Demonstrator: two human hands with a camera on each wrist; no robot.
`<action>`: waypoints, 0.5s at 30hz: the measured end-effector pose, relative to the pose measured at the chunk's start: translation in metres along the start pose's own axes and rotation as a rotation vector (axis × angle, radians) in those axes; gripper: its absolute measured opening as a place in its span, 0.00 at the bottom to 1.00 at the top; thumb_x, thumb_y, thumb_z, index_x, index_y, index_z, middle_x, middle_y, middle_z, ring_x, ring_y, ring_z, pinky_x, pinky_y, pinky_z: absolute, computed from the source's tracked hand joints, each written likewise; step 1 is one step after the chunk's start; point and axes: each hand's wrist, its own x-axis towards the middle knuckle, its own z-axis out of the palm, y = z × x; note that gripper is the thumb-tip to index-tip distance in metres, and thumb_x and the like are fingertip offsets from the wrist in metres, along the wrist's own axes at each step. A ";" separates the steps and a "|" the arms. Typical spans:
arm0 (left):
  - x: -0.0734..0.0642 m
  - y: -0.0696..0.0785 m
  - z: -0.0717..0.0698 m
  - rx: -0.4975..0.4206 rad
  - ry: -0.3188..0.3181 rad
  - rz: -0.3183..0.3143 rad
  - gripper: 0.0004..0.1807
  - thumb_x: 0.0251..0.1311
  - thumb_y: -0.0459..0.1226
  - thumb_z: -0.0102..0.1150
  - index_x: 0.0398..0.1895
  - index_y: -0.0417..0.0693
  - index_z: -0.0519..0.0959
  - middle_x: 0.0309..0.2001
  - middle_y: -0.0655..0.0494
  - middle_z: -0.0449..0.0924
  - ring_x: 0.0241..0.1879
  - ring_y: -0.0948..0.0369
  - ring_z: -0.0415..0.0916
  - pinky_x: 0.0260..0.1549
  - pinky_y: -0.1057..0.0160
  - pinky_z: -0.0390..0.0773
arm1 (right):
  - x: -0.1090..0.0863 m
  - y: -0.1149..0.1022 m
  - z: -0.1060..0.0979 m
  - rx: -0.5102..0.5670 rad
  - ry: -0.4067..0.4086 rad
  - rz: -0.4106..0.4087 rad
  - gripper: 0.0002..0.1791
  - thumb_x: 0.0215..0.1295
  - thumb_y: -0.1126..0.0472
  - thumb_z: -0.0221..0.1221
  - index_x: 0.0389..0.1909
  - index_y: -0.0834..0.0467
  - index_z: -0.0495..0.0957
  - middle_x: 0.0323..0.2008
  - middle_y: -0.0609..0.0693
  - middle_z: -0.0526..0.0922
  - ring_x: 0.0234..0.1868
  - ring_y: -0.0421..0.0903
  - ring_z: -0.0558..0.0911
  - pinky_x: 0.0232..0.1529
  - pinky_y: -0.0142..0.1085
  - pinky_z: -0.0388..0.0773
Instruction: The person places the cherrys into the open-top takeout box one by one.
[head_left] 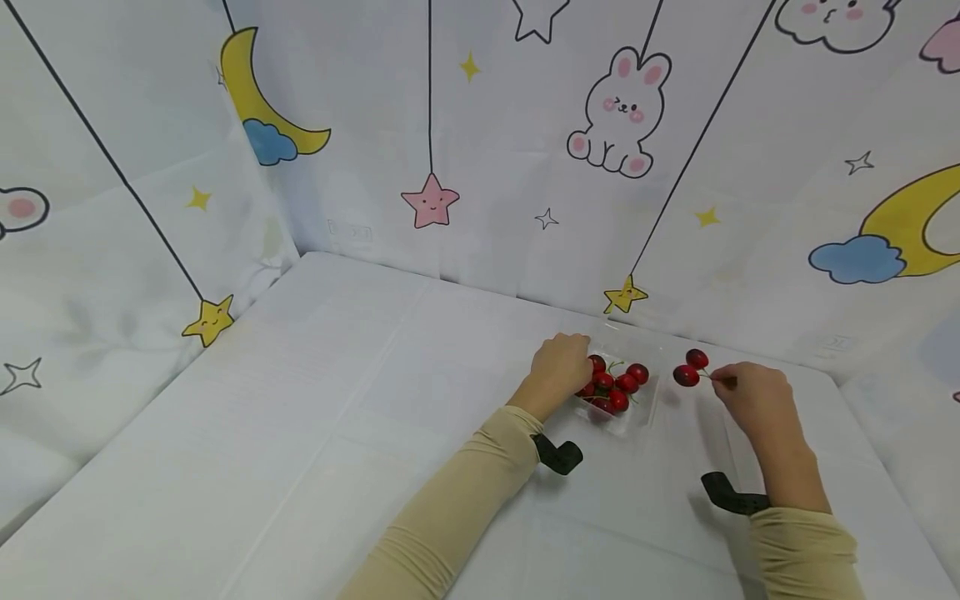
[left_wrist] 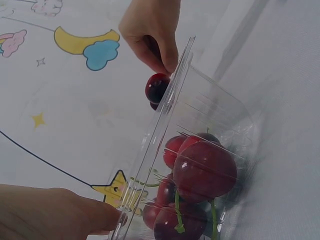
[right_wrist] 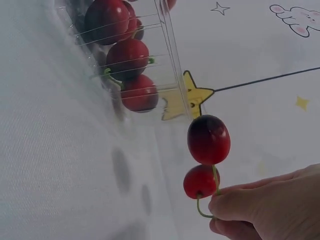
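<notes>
Two dark red cherries (right_wrist: pixel 209 139) on green stems hang from my right hand (head_left: pixel 757 402), whose thumb and finger pinch the stems. They are held above the table, just right of a clear plastic box (head_left: pixel 643 414). Inside that box lies a heap of several red cherries (head_left: pixel 618 401), some with green stems. My left hand (head_left: pixel 561 369) grips the box at its left side; in the left wrist view the fingers (left_wrist: pixel 100 216) meet the rim. The left fingertips are partly hidden in the head view.
A white table (head_left: pixel 315 433) stretches out to the left and front. Behind it hangs a white cloth wall (head_left: pixel 360 100) printed with stars, moons and a rabbit. A black curved wrist piece (head_left: pixel 558 457) sticks out from the left sleeve, another black piece (head_left: pixel 731 496) from the right.
</notes>
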 end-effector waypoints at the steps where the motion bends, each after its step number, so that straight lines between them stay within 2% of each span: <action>1: 0.000 0.000 0.000 0.001 0.000 0.000 0.20 0.65 0.41 0.52 0.60 0.55 0.75 0.50 0.57 0.83 0.31 0.62 0.79 0.23 0.68 0.76 | 0.000 0.000 -0.001 0.003 -0.001 0.007 0.10 0.60 0.66 0.60 0.38 0.70 0.82 0.35 0.68 0.83 0.28 0.53 0.76 0.23 0.38 0.76; 15: 0.000 0.000 0.000 0.006 -0.001 -0.006 0.19 0.64 0.41 0.52 0.59 0.54 0.76 0.48 0.57 0.83 0.32 0.62 0.79 0.24 0.68 0.77 | -0.002 -0.005 -0.005 0.018 0.058 0.024 0.10 0.61 0.65 0.60 0.38 0.69 0.82 0.36 0.69 0.83 0.30 0.56 0.77 0.26 0.42 0.79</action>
